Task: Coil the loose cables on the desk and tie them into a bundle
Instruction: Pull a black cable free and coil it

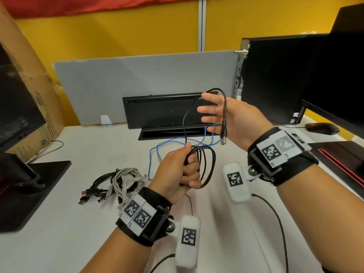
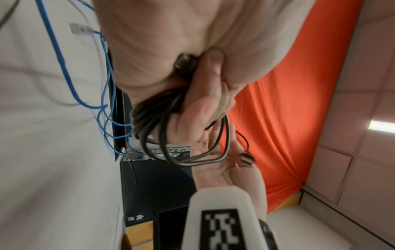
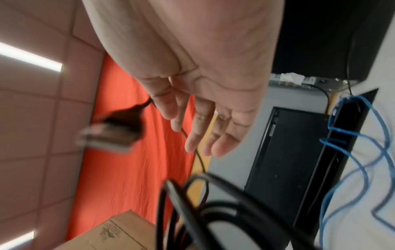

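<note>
left hand fist grips black cable coil, above tabletop | right hand open, fingers spread, free tail draped over it, USB plug hanging | tail arcs up-right from coil; right hand nearer tail | next wrap likely

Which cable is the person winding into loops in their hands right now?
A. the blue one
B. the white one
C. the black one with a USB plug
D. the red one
C: the left hand grips the black cable in loops, its tail draped over the open right hand; the blue cable lies on the desk.
</note>
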Demonstrator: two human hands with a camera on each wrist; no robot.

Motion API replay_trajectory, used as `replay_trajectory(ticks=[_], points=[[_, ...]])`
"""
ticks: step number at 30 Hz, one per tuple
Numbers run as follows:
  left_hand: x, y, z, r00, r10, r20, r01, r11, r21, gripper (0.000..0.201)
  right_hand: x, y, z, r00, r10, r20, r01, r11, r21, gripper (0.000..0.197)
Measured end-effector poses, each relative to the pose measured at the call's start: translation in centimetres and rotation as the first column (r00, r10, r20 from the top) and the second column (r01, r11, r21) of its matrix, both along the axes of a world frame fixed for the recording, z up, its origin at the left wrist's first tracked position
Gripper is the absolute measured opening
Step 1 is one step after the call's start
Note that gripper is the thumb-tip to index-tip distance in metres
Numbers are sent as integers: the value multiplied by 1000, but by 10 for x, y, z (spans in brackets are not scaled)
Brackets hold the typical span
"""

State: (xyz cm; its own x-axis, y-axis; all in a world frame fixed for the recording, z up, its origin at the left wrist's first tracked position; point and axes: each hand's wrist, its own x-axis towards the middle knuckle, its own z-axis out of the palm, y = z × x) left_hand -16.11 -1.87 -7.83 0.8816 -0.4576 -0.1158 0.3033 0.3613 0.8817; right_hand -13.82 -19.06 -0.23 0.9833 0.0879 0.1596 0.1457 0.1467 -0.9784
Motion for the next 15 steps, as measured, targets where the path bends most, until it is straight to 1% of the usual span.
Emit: replay_trajectory(ticks=[2, 5, 6, 8, 10, 12, 13, 15], points=[[0, 0, 3, 999, -14, -31, 13, 999, -31, 51, 0, 2, -4, 1000, 8, 3, -8, 1000, 19, 35], [-1, -1, 6, 999, -18, -44, 16, 999, -28, 54, -2, 5, -9, 1000, -12, 3, 11, 993, 118, 38], [-2, -1, 6, 999, -12, -41, 11, 1000, -11, 56, -2, 6, -10, 998, -55, -3, 54, 987, 153, 36], [-3, -2, 6, 1000, -3, -22, 4, 999, 41, 58, -3, 5, -11, 981, -193, -36, 196, 964, 179, 31], [-4, -4, 6, 1000, -17, 5, 16, 995, 100, 58, -4, 1, -13, 942, -331, -56, 335, 931, 142, 27], [-5, -8, 7, 998, -64, 21, 60, 986, 155, 57, -7, -5, -20, 905, -424, -47, 426, 900, 94, 25], [-5, -10, 7, 995, -94, 26, 88, 980, 178, 56, -10, -7, -26, 889, -455, -55, 458, 886, 68, 26], [-6, -15, 9, 989, -149, 22, 140, 965, 223, 57, -15, -10, -39, 868, -476, -141, 485, 874, 34, 23]])
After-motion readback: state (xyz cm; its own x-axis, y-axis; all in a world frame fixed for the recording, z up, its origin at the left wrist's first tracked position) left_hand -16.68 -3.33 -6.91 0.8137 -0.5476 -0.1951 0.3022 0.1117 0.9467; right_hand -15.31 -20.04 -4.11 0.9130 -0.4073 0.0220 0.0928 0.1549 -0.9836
